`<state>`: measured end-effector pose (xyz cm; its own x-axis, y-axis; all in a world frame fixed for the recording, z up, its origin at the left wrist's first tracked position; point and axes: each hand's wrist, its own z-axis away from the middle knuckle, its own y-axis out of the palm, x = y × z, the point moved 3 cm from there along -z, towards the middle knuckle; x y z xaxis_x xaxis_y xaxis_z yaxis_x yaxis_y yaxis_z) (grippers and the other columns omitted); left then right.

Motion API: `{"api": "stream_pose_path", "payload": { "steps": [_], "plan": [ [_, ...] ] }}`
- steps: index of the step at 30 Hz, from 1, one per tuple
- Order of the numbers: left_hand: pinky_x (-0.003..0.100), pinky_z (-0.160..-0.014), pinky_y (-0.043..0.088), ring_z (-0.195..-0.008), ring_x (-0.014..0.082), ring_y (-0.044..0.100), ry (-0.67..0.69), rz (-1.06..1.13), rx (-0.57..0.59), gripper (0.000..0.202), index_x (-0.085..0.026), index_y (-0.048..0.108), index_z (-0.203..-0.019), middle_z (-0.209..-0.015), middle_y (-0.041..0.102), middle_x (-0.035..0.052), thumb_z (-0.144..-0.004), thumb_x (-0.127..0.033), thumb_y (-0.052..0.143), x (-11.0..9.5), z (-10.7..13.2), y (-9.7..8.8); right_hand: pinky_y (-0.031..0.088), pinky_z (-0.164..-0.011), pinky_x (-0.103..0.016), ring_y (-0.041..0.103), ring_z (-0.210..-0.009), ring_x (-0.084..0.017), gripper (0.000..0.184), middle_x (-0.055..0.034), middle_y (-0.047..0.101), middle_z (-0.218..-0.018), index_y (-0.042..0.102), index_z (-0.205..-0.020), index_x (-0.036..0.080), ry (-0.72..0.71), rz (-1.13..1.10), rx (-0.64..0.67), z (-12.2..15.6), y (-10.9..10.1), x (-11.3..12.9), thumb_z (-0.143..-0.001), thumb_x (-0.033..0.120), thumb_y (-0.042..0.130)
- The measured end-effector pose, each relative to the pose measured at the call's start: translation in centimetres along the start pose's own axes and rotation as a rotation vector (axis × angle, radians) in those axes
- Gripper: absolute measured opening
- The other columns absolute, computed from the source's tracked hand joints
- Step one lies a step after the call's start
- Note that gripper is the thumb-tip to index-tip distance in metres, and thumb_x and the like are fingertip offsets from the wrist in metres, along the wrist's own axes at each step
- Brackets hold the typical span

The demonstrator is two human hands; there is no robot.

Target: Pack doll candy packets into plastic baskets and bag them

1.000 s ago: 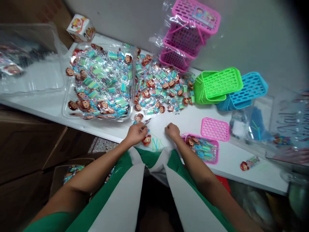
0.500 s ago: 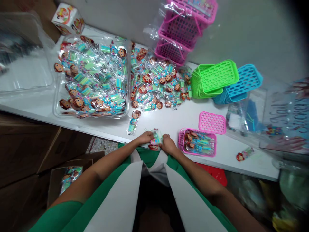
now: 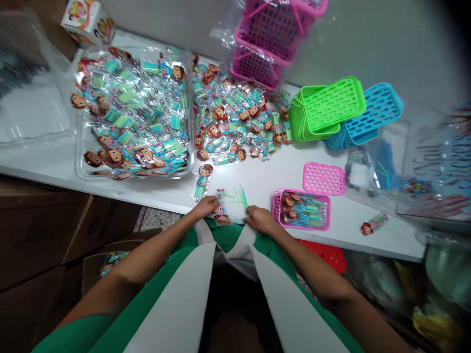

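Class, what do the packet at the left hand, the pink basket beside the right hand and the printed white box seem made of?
Packet: probably printed plastic film, seemingly glossy; it looks partly clear.
Pink basket: likely moulded plastic, smooth; uniform colour, latticed wall.
White box: probably printed card; flat faces, straight edges; coating unclear.

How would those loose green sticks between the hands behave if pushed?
The sticks look very thin, so probably light. They lie loose and crossing, so a push would likely scatter them. Being straight, they seem fairly stiff.
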<state>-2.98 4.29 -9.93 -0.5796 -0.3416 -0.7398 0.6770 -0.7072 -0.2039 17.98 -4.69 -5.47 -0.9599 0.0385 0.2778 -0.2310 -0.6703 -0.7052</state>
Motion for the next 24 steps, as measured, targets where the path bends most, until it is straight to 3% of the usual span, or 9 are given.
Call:
{"api": "stream_pose_path", "payload": {
  "steps": [3, 7, 11, 14, 18, 24],
  "plan": [
    [0.022, -0.05, 0.029, -0.052, 0.0096, 0.038, -0.001, 0.001, -0.013, 0.02, -0.019, 0.044, -0.061, -0.054, 0.041, -0.0054, -0.071, -0.036, 0.046, 0.3, 0.1, 0.4, 0.041, -0.074, -0.029, 0.063, -0.09, -0.024, 0.021, -0.0135, 0.066, -0.102, 0.061, -0.096, 0.015, -0.087, 0.072, 0.13, -0.4, 1.2, 1.0, -0.086, 0.031, 0.052],
    [0.022, -0.051, 0.031, -0.052, 0.0099, 0.039, 0.015, -0.026, -0.036, 0.018, -0.019, 0.045, -0.061, -0.054, 0.042, -0.0054, -0.073, -0.033, 0.045, 0.5, 0.4, 0.7, 0.04, -0.072, -0.028, 0.064, -0.089, -0.023, 0.019, -0.0133, 0.067, -0.1, 0.061, -0.095, 0.015, -0.064, 0.081, 0.088, -1.5, 1.3, 1.3, -0.086, 0.024, 0.046],
    [0.023, -0.054, 0.031, -0.056, 0.0111, 0.041, 0.051, -0.105, -0.097, 0.019, -0.019, 0.043, -0.057, -0.054, 0.042, -0.0048, -0.074, -0.027, 0.047, 0.2, 0.3, 0.2, 0.039, -0.069, -0.025, 0.063, -0.087, -0.019, 0.025, -0.0086, 0.068, -0.095, 0.058, -0.1, 0.016, 0.153, -0.075, -0.1, -2.3, -0.5, -0.6, -0.09, 0.027, 0.038],
    [0.024, -0.058, 0.032, -0.06, 0.0125, 0.042, 0.071, -0.168, -0.177, 0.019, -0.019, 0.042, -0.059, -0.055, 0.041, -0.0041, -0.077, -0.024, 0.045, -0.5, -0.1, -0.2, 0.04, -0.069, -0.026, 0.063, -0.088, -0.021, 0.031, -0.0105, 0.066, -0.097, 0.056, -0.104, 0.014, 0.314, -0.18, -0.158, -2.8, -1.4, -1.5, -0.087, 0.04, 0.046],
    [0.026, -0.061, 0.034, -0.065, 0.0136, 0.045, 0.111, -0.219, -0.193, 0.016, -0.018, 0.046, -0.062, -0.061, 0.046, -0.0027, -0.077, -0.021, 0.045, -1.6, -1.2, 0.1, 0.042, -0.075, -0.029, 0.06, -0.095, -0.025, 0.047, -0.0164, 0.06, -0.109, 0.05, -0.11, 0.011, 0.268, -0.144, -0.113, -4.1, -1.3, 0.4, -0.081, 0.048, 0.055],
    [0.025, -0.06, 0.034, -0.064, 0.0136, 0.047, 0.133, -0.249, -0.158, 0.016, -0.017, 0.052, -0.064, -0.06, 0.05, -0.0027, -0.078, -0.019, 0.045, -2.0, -2.2, 0.6, 0.045, -0.08, -0.031, 0.06, -0.097, -0.025, 0.032, -0.0172, 0.058, -0.109, 0.047, -0.112, 0.01, 0.199, -0.063, -0.103, -6.3, -2.0, 3.7, -0.088, 0.031, 0.047]
  ]
}}
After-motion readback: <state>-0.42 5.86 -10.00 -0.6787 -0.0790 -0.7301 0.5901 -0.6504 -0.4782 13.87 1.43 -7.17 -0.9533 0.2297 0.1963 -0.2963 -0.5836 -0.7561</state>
